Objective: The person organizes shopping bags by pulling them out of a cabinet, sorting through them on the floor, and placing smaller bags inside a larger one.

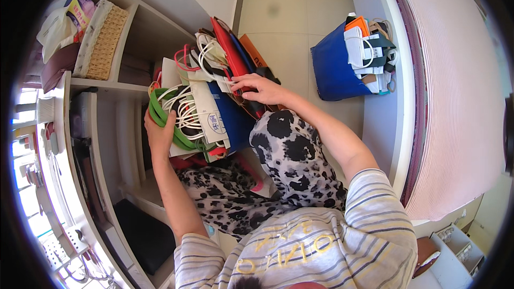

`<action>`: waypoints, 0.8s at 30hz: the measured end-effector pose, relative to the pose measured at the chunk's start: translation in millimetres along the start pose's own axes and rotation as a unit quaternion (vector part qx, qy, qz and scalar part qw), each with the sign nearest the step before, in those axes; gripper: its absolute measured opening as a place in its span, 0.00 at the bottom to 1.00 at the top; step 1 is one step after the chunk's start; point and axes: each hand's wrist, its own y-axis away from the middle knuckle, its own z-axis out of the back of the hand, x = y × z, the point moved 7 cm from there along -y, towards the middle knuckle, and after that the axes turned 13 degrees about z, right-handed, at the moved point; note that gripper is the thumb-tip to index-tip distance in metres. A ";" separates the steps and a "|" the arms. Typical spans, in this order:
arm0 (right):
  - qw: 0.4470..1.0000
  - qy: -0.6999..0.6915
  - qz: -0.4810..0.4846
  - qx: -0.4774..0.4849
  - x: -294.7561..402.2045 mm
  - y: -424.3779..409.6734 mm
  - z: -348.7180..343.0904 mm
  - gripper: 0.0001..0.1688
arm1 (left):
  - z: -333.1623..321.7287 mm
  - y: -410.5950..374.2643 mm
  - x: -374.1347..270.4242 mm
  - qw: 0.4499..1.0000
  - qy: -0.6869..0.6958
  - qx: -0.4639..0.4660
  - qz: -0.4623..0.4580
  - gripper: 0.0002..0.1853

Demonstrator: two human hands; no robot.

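A dense bundle of folded paper bags with white cord handles [188,114] stands in front of my knees, in a blue bag [235,126]. My left hand [160,132] is curled around the bundle's left side, its thumb over a green strap handle [182,141]; its other fingers are mostly hidden. At the far right side of the bundle, my right hand [261,88] has its fingers spread, the tips by a white cord and a red bag [225,46]. Whether those fingertips press on anything is unclear. An orange-brown bag [253,50] leans behind the red one.
A second blue bag [335,64] full of folded paper bags stands on the tiled floor [277,12], near the bed [449,100]. Left are open shelves [130,88] with a woven basket [106,40] on top. A black flat object [144,237] lies low at left.
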 end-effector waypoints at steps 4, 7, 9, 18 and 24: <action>0.996 -0.065 -0.047 0.039 -6.8 5.4 -2.7 0.20 | 19.5 38.4 -74.2 0.945 -0.164 -0.196 -0.203 0.41; 0.994 -0.058 -0.044 0.076 -2.0 7.1 -9.9 0.20 | -8.3 73.4 -166.0 0.913 -0.126 -0.087 -0.377 0.27; 0.992 -0.087 -0.041 0.079 0.6 2.9 -18.9 0.21 | -69.6 78.6 -178.7 0.891 -0.112 0.068 -0.434 0.23; 0.953 0.152 -0.187 -0.182 1.3 32.8 45.5 0.13 | -218.9 46.8 -140.7 0.804 -0.335 0.150 -0.468 0.23; 0.871 0.365 -0.309 -0.108 -36.8 36.7 48.1 0.18 | -225.5 56.5 -134.0 0.753 -0.391 0.063 -0.525 0.12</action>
